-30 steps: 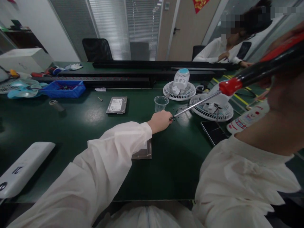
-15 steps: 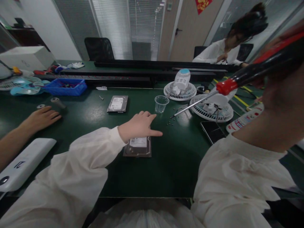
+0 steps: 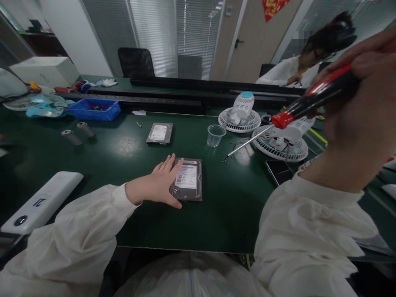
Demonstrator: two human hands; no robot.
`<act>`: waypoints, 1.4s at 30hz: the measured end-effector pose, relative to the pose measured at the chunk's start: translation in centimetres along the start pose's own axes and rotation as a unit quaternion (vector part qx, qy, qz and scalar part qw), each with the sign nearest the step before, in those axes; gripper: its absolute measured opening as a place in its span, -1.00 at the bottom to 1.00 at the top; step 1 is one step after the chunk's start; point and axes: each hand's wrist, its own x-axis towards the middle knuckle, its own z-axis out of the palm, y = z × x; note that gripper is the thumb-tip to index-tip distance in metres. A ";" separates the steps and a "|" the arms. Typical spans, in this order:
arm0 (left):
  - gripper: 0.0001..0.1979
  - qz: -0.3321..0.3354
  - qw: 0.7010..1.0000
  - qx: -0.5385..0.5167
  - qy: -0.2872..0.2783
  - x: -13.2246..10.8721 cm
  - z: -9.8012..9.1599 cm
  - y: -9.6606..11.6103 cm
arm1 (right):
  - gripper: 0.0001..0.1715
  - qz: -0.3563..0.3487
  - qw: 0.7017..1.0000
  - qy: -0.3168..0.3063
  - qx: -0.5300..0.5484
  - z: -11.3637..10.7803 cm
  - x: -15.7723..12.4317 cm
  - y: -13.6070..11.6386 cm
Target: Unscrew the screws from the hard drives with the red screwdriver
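Note:
My left hand lies with fingers stretched out against the left edge of a hard drive that rests label up on the green table. My right hand is raised close to the camera, closed round the red and black handle of a long screwdriver. Its metal shaft slants down to the table, with the tip near several small screws. Behind the screws stands a clear plastic cup. A second hard drive lies farther back.
Two white fan parts and a dark phone lie at the right. A blue bin, two small cylinders and a white case are at the left. Another person sits across the table.
My left hand drew back from the screws by the cup and now rests at the near hard drive's left edge. Another person's hand at the left has gone from view.

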 end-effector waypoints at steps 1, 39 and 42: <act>0.59 -0.011 1.000 -0.003 0.019 -0.3 0.6 -0.2 | -0.68 0.010 0.998 0.027 0.054 0.9 -0.1 0.0; 0.13 0.031 0.989 -0.021 0.140 -2.8 4.4 -0.2 | -0.65 0.045 0.866 -0.297 -0.400 2.8 -25.6 -7.2; 0.13 0.034 0.988 -0.033 0.145 -2.8 4.4 -0.2 | -0.65 0.049 0.841 -0.323 -0.431 2.9 -24.6 -7.5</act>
